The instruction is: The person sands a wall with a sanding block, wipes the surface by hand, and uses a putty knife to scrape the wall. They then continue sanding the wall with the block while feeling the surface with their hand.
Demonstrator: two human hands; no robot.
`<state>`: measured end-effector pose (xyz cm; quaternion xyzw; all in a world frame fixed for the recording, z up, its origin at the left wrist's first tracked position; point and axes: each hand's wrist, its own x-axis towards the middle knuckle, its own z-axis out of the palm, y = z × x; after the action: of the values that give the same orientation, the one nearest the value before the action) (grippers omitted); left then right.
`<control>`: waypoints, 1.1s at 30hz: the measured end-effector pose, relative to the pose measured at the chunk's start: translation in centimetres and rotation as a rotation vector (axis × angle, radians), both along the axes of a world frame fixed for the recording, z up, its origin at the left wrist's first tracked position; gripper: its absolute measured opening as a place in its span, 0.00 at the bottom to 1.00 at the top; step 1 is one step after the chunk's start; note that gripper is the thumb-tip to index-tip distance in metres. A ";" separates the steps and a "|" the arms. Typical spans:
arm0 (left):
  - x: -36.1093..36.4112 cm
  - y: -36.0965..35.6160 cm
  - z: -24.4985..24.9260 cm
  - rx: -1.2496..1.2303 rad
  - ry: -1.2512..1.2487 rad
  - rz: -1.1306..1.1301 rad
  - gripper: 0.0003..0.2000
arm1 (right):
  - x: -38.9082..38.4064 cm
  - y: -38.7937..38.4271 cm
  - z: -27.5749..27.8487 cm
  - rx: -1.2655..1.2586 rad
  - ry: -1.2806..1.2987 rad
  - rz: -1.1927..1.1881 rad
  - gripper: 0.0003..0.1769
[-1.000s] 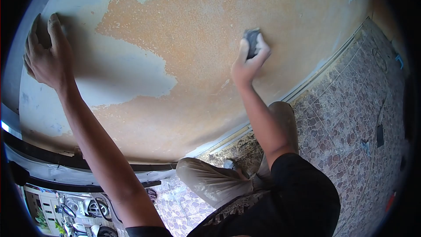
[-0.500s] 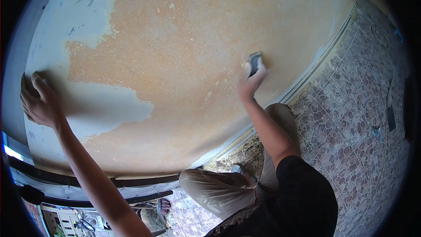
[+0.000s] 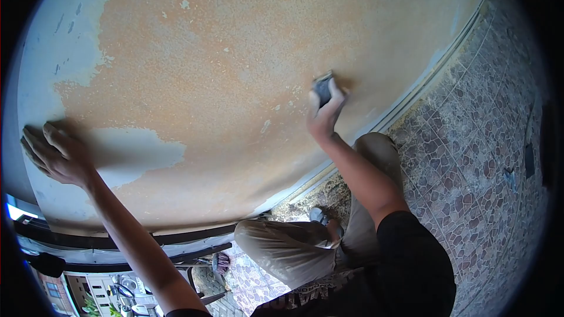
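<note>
In my right hand (image 3: 326, 114) is a small dark grey block, apparently a sanding block (image 3: 322, 89), with a yellowish strip along its top end. My fingers and thumb wrap its sides, and it lies against the wall (image 3: 235, 100). Whether it touches along its whole face is hidden. My left hand (image 3: 61, 155) rests on the whitish part of the wall near its left edge, fingers stretched out and holding nothing. Patches of orange-tan and bluish-white show on the wall, with small pale chips in the tan part.
A pale ridged strip (image 3: 382, 126) runs along the wall's base, with yellowish dust beside it. Stone-patterned floor tiles (image 3: 458, 199) lie to the right. My bent knees (image 3: 282, 246) are close to the wall. A motorbike (image 3: 126, 287) stands at lower left.
The view has shifted, so the wall's patches sit further left. My right hand appears slightly left with the block still gripped. My left hand appears lower, its fingers still on the wall.
</note>
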<state>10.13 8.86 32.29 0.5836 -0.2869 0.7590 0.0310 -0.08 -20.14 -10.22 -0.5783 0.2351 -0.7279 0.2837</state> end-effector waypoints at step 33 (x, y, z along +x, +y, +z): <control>-8.1 -1.0 -31.1 0.283 1.127 0.330 0.71 | -2.1 2.7 -1.0 -0.487 0.205 0.325 0.34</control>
<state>2.04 7.88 1.22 0.9312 -0.2300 0.2823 -0.0178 -2.22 -17.44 -11.19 -0.7296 -0.0142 -0.6459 0.2243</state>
